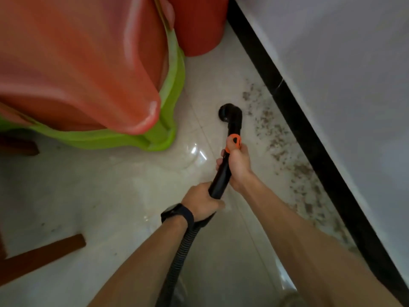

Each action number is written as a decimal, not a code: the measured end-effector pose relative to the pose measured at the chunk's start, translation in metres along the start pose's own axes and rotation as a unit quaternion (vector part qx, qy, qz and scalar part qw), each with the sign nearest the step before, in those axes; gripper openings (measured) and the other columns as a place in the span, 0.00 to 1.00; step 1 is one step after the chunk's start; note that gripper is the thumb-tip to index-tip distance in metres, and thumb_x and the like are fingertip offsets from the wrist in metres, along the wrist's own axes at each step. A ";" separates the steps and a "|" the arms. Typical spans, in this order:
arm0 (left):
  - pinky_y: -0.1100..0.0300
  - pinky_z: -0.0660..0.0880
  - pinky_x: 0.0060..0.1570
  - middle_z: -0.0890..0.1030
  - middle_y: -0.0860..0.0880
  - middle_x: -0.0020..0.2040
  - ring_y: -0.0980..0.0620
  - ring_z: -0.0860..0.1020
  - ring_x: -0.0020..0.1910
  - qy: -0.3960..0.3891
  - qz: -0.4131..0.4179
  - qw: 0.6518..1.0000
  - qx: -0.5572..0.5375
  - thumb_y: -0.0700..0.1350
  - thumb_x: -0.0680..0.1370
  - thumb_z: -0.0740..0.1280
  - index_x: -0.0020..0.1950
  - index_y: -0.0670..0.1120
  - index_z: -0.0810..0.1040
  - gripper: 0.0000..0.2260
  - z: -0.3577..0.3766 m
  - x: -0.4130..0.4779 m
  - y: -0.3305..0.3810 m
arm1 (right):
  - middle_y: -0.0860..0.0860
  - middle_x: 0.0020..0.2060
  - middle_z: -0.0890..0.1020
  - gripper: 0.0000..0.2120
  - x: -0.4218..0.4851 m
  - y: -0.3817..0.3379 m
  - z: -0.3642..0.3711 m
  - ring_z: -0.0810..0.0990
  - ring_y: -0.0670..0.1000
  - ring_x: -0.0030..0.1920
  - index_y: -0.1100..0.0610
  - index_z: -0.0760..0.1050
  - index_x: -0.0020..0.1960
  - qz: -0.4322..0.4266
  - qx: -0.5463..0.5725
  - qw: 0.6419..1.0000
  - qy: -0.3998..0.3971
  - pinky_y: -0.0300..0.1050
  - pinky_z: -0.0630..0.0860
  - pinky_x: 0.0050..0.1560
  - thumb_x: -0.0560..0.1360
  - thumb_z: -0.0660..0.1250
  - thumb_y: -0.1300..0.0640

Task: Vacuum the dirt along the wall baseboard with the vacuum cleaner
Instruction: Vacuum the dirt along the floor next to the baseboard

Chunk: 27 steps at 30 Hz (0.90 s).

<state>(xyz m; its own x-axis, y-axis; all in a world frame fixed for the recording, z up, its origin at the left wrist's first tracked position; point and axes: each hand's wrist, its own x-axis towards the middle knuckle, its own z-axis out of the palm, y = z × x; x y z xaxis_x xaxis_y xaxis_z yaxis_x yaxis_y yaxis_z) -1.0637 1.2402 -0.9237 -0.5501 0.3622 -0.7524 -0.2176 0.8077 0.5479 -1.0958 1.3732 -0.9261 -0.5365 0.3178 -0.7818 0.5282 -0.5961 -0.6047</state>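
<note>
Gripping vacuum tube [221,173] mid-frame, right hand [239,167] above left hand [201,202]. Nozzle [230,114] centre, just left of dirt [276,134] hugging baseboard [309,134] at right. Open tile lane over to stools [77,63] upper left.

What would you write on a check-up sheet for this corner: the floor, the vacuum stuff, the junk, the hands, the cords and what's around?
Surface: glossy pale tiled floor; a strip of dirt lies along the black baseboard.
Job's things: black vacuum tube with an orange collar; its nozzle is left of the dirt, not on it.
Clutter: red plastic stool over a green stool; red tub behind; brown wooden piece.
Hands: left hand grips the tube's lower end; right hand grips it just below the collar.
Cables: ribbed hose leaves the tube under the left wrist; no cord seen.
Surroundings: white wall above the baseboard.
</note>
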 end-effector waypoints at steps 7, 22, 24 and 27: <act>0.59 0.73 0.33 0.80 0.52 0.38 0.50 0.79 0.37 0.087 0.011 0.996 0.022 0.47 0.63 0.64 0.42 0.55 0.74 0.09 0.011 0.049 -0.009 | 0.52 0.35 0.76 0.11 0.041 0.007 -0.006 0.75 0.49 0.27 0.58 0.70 0.57 -0.037 0.021 0.999 -0.016 0.46 0.77 0.31 0.81 0.69 0.54; 0.61 0.71 0.32 0.80 0.52 0.36 0.51 0.79 0.35 0.104 -0.007 0.990 0.096 0.52 0.60 0.67 0.39 0.53 0.76 0.09 -0.052 0.053 -0.004 | 0.51 0.32 0.75 0.08 0.051 -0.013 0.037 0.75 0.47 0.24 0.58 0.72 0.48 -0.042 0.059 0.997 -0.003 0.43 0.76 0.30 0.82 0.68 0.56; 0.60 0.72 0.34 0.80 0.52 0.38 0.51 0.79 0.37 0.145 0.018 0.987 0.074 0.54 0.66 0.69 0.42 0.54 0.75 0.09 -0.037 0.051 -0.011 | 0.52 0.34 0.74 0.08 0.055 -0.014 0.038 0.75 0.47 0.24 0.59 0.72 0.51 -0.066 0.041 0.997 0.012 0.43 0.76 0.29 0.82 0.68 0.55; 0.59 0.70 0.34 0.78 0.52 0.40 0.49 0.77 0.38 0.194 0.052 0.975 0.097 0.53 0.71 0.68 0.44 0.54 0.71 0.07 -0.022 0.054 -0.019 | 0.53 0.40 0.77 0.12 0.060 -0.012 0.033 0.80 0.49 0.32 0.62 0.75 0.59 -0.079 0.018 0.996 0.036 0.45 0.81 0.33 0.82 0.67 0.54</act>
<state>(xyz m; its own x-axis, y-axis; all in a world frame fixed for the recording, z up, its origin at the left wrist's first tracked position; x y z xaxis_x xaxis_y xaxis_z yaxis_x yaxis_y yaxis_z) -1.1069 1.2343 -0.9662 -0.8324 0.2750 -0.4811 -0.0084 0.8619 0.5070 -1.1555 1.3750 -0.9606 -0.5616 0.4610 -0.6870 0.4161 -0.5603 -0.7162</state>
